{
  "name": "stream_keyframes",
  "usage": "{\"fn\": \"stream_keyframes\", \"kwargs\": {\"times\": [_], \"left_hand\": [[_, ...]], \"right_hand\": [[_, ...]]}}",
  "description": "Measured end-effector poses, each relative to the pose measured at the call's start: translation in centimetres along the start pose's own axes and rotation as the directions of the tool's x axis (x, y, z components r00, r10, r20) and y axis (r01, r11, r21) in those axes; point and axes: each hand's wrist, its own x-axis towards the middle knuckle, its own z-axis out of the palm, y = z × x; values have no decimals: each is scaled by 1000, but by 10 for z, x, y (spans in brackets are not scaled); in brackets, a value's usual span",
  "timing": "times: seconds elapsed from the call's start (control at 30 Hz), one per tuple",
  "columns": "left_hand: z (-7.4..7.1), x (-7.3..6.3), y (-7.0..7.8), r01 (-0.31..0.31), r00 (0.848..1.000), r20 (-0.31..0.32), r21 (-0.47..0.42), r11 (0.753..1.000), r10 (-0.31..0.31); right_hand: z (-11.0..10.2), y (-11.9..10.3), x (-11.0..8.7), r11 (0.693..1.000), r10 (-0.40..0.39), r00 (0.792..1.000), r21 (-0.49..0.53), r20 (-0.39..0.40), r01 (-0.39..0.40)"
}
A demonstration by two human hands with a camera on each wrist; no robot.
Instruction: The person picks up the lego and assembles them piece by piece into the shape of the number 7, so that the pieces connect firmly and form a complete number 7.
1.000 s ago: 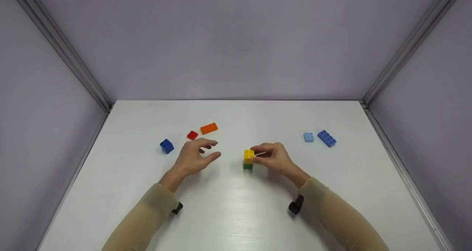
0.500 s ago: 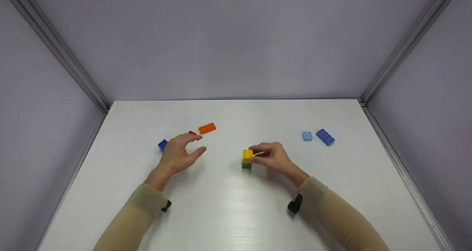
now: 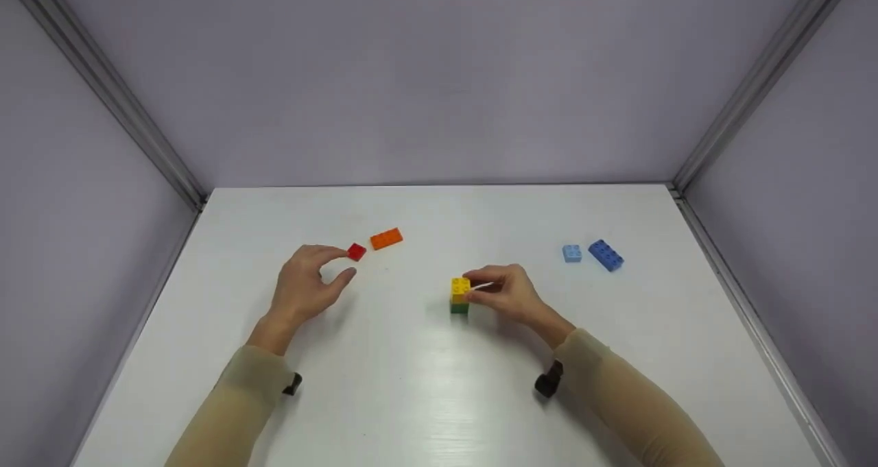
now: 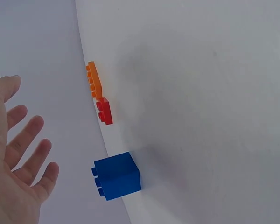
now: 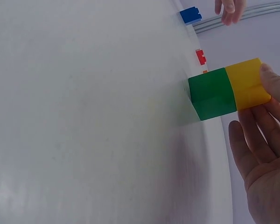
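Observation:
My right hand (image 3: 511,294) pinches a yellow brick (image 3: 460,289) between thumb and fingers. The yellow brick sits on a green brick (image 5: 212,93), which stands on the white table. My left hand (image 3: 302,285) hovers over the table at the left with its fingers spread and nothing between them. Nearest to it is a dark blue brick (image 4: 116,176), hidden behind the hand in the head view. Just beyond the left fingertips lies a small red brick (image 3: 356,252), close beside a flat orange brick (image 3: 386,238).
At the back right of the table (image 3: 439,398) lie a small light blue brick (image 3: 572,253) and a longer blue brick (image 3: 606,255). Grey walls (image 3: 439,83) enclose the table at the back and both sides.
My left hand has moved leftward, past the red brick, until it covers the dark blue brick in the head view. The right hand has kept its hold on the yellow brick.

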Motion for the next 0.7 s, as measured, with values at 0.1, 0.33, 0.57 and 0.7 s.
{"fn": "stream_keyframes", "kwargs": {"times": [0.1, 0.33, 0.57, 0.7], "left_hand": [[0, -2, -4, 36, 999, 4, 4, 999, -36], [-4, -6, -17, 106, 994, -13, -7, 994, -106], [-9, -10, -33, 115, 991, -68, -70, 991, -119], [-10, -14, -40, 167, 983, -66, -86, 982, -173]], "right_hand": [[0, 0, 0, 1000, 6, 1000, 1, -2, -6], [0, -1, 0, 1000, 6, 1000, -10, 2, -6], [-1, -2, -2, 999, 11, 1000, -37, -5, -11], [-1, -2, -2, 999, 8, 1000, -37, -8, -8]]}}
